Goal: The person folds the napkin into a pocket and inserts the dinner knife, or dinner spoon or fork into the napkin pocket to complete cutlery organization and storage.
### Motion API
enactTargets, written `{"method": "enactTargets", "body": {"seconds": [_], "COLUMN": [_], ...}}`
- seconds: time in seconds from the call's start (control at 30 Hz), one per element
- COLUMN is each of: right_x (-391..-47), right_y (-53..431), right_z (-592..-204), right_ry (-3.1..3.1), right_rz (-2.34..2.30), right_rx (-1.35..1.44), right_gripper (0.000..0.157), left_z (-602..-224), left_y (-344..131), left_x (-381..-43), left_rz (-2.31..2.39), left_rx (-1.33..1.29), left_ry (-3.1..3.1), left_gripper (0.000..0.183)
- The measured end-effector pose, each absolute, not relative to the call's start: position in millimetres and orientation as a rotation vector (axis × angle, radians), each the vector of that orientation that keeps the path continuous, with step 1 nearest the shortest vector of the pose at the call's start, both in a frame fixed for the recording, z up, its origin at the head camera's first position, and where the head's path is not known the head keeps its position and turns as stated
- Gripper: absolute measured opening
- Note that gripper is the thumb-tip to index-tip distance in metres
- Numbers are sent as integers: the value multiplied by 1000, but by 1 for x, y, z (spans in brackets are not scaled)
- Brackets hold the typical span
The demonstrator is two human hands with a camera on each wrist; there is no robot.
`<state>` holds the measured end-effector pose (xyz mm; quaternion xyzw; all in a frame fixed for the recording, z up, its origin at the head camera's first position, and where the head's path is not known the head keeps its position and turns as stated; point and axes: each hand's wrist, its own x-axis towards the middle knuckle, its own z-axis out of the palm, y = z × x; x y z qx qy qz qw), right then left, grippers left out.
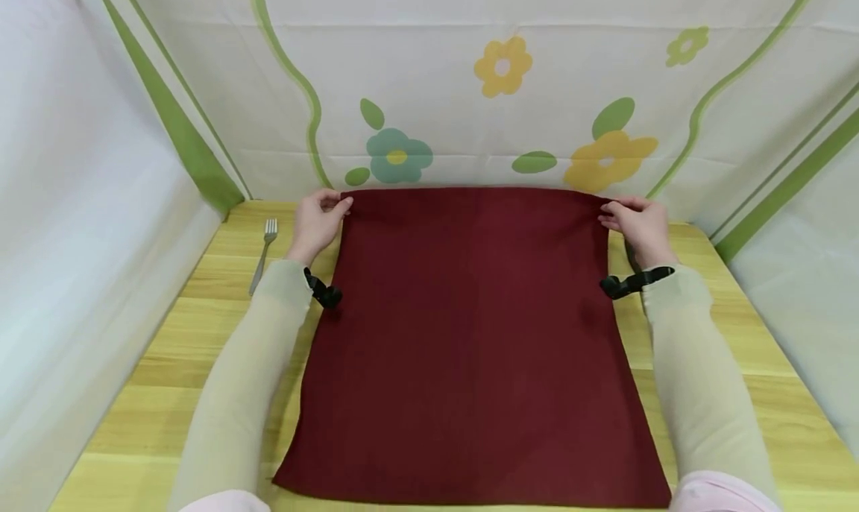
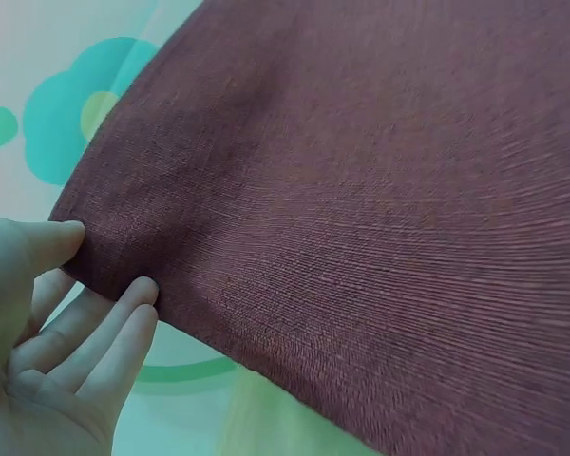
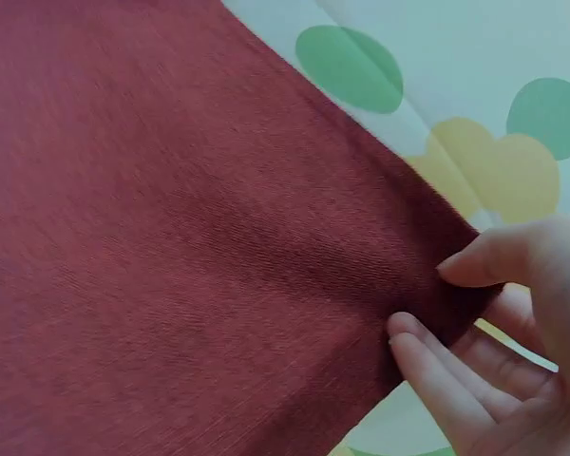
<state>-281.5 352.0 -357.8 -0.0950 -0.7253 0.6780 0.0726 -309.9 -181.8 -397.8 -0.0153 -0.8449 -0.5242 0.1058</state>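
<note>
A dark red cloth (image 1: 470, 333) spreads between my two hands, its near edge low in the head view. My left hand (image 1: 318, 225) pinches the far left corner. In the left wrist view, the thumb (image 2: 62, 242) lies on the cloth's near face and other fingers pass behind the corner. The far right corner is pinched by my right hand (image 1: 640, 227), whose thumb (image 3: 480, 258) presses on the cloth in the right wrist view. Between the hands the top edge runs nearly straight, with slight creases by the right corner.
A metal fork (image 1: 265, 247) lies on the wooden table (image 1: 174, 363), left of my left hand. Something dark (image 1: 631, 257) shows beside my right wrist, mostly hidden. Behind the table hangs a white curtain (image 1: 429, 72) with printed flowers.
</note>
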Motion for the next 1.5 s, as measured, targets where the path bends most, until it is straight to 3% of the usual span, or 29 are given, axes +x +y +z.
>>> {"method": "enactTargets", "body": {"seconds": [0.3, 0.63, 0.93, 1.13, 1.23, 1.5], "right_x": [-285, -295, -272, -249, -237, -208], "right_y": [343, 353, 358, 370, 376, 385], "right_z": [-338, -325, -348, -366, -373, -382], "right_ry": [-1914, -1615, -2068, -2475, -2579, -2580], "right_rz": [2018, 2102, 1943, 1638, 1535, 1492], "right_rx": [-262, -186, -170, -145, -126, -44], "right_gripper": [2, 7, 7, 36, 42, 32], "left_z": [-378, -348, -382, -405, -409, -405], "left_y": [-175, -168, -180, -189, -193, -198], "left_x": [-314, -315, -297, -273, -260, -227], "left_rz": [-1476, -1623, -1609, -1566, -1542, -1553], "left_rx": [-58, -170, -145, -131, -135, -146], "left_ry": [-2377, -2176, -2341, -2472, -2524, -2491], "left_gripper": [28, 25, 26, 31, 33, 30]}}
